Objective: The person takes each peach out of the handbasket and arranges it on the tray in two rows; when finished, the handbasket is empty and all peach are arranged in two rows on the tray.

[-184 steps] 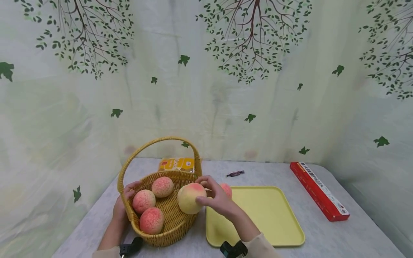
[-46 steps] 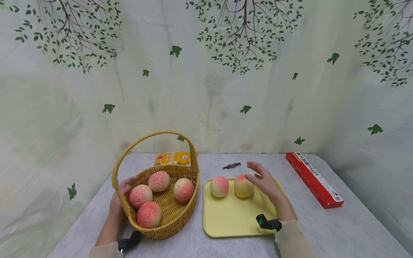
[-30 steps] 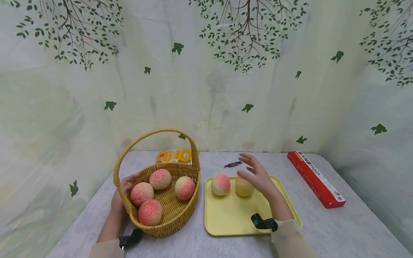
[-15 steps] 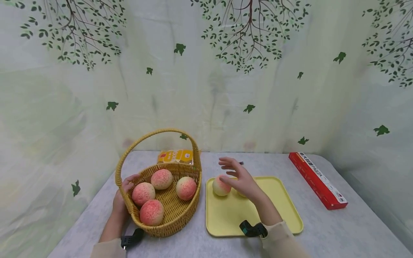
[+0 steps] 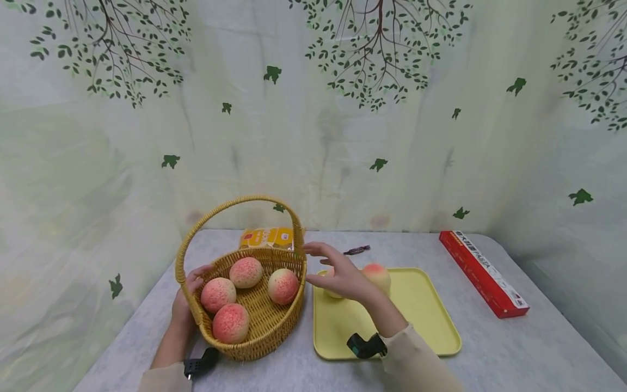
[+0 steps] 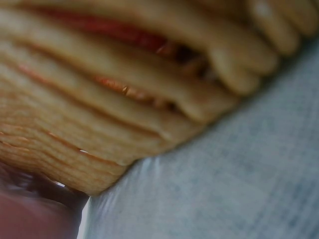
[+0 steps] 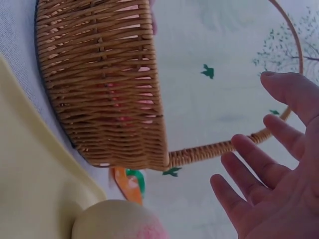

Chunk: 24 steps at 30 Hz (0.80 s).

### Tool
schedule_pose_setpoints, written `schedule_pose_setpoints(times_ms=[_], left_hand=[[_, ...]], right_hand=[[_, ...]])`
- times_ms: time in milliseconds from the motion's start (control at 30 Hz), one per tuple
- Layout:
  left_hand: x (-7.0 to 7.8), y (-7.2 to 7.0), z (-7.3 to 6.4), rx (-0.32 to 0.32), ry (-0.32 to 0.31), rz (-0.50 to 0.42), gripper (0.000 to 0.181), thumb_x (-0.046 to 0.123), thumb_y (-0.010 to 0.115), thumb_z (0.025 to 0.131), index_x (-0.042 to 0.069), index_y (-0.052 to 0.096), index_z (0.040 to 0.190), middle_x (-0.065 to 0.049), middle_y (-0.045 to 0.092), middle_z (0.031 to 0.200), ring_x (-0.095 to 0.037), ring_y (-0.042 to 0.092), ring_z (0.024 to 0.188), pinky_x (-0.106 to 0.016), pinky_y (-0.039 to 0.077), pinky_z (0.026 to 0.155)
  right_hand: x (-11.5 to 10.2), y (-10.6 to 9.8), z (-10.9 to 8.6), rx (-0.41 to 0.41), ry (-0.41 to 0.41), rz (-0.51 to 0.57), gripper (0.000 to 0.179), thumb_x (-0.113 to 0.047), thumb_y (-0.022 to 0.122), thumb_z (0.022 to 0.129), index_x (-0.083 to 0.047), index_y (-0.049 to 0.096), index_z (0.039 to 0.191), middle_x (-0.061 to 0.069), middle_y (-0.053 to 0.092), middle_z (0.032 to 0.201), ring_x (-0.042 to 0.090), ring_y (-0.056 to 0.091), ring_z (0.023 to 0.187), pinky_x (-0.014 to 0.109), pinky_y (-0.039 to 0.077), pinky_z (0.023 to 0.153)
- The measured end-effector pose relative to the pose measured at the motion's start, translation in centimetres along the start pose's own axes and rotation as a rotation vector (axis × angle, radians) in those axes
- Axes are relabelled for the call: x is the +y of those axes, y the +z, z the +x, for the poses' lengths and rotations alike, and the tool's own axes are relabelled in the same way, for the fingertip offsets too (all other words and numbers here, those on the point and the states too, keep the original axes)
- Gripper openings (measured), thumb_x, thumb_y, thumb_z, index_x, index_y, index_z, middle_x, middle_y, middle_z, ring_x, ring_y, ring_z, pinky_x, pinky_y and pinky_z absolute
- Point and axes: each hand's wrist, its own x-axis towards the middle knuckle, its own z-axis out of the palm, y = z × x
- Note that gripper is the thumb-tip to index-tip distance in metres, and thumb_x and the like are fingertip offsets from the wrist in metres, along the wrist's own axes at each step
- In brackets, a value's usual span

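Observation:
My left hand grips the left side of a wicker basket, its fingers at the rim below the handle. Several pink-and-cream peaches lie inside, one of them a peach near the right wall. My right hand hovers beside the basket's right rim, fingers spread and holding nothing, as the right wrist view also shows. On the yellow tray sit a peach and another peach, which my right hand mostly hides in the head view. The left wrist view shows mostly blurred wicker.
Behind the basket lies an orange-yellow snack packet. A small dark wrapped candy is beyond the tray. A long red pasta box lies at the table's right. A leaf-printed curtain hangs at the back.
Earlier my right hand held a yellowish peach over the basket; that peach now sits on the tray. Since then the right hand has swung left, across the tray to the basket. The left hand stayed.

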Motion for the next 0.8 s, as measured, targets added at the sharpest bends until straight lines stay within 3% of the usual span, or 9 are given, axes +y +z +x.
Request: schedule_pose_setpoints(times_ms=[167, 467, 633, 800], left_hand=[[0.0, 0.0, 0.0, -0.003, 0.006, -0.003, 0.038, 0.022, 0.030, 0.108, 0.010, 0.045, 0.140, 0.017, 0.057, 0.125, 0.000, 0.053, 0.117, -0.012, 0.043, 0.093], [-0.3, -0.2, -0.1, -0.037, 0.044, -0.030, 0.038, 0.023, 0.028, 0.109, 0.009, 0.045, 0.140, 0.017, 0.056, 0.128, 0.001, 0.053, 0.119, -0.012, 0.043, 0.094], [-0.2, -0.1, -0.1, -0.052, 0.076, -0.073, 0.036, 0.019, 0.029, 0.108, 0.010, 0.049, 0.136, 0.015, 0.059, 0.125, -0.001, 0.054, 0.117, -0.014, 0.044, 0.093], [0.1, 0.0, -0.2, -0.042, 0.053, -0.083, 0.034, 0.018, 0.031, 0.107, 0.013, 0.051, 0.134, 0.016, 0.060, 0.123, -0.001, 0.055, 0.116, -0.014, 0.044, 0.092]], right_hand=[[-0.1, 0.9, 1.1, -0.046, 0.000, -0.066, 0.060, -0.017, 0.072, 0.091, -0.011, 0.047, 0.146, 0.007, 0.049, 0.151, 0.030, 0.046, 0.140, 0.053, 0.040, 0.111], [-0.1, 2.1, 2.3, -0.124, 0.073, -0.120, 0.062, -0.026, 0.072, 0.092, -0.021, 0.045, 0.148, -0.001, 0.046, 0.153, 0.019, 0.041, 0.144, 0.046, 0.035, 0.116], [0.2, 2.6, 2.9, -0.149, 0.088, -0.151, 0.063, -0.027, 0.073, 0.091, -0.016, 0.046, 0.147, 0.000, 0.050, 0.151, 0.020, 0.039, 0.145, 0.045, 0.031, 0.119], [0.6, 2.8, 3.7, -0.170, 0.099, -0.195, 0.062, -0.027, 0.073, 0.091, -0.014, 0.048, 0.146, 0.002, 0.052, 0.148, 0.021, 0.042, 0.144, 0.044, 0.031, 0.119]])
